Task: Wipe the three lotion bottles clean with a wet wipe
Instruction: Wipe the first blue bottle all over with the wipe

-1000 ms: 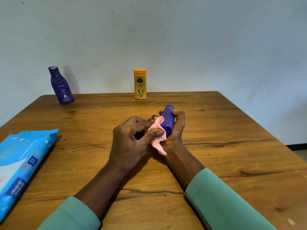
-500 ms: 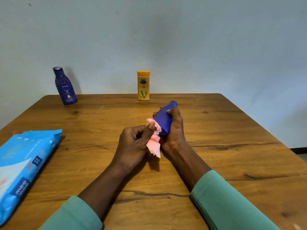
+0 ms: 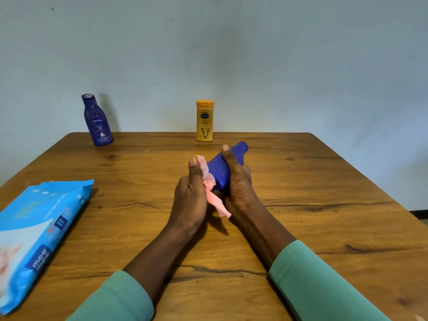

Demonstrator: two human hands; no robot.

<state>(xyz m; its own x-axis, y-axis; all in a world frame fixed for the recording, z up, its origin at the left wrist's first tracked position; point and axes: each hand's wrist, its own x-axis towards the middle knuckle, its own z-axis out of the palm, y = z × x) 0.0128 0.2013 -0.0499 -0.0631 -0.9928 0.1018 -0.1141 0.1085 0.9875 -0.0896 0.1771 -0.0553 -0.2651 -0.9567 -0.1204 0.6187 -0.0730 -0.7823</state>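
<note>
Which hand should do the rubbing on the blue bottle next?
Left. The left hand pinches the pink wipe right against the blue bottle, while the right hand is wrapped round the bottle, holding it tilted, so it is probably busy steadying it.

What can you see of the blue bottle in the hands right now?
The blue bottle is plain, glossy dark-blue plastic, no label showing. It is tilted, narrower end pointing up and away to the right. The right hand grips its right side; the left hand presses a crumpled pink wipe against its left side. Its lower end is partly hidden by wipe and hands.
</note>
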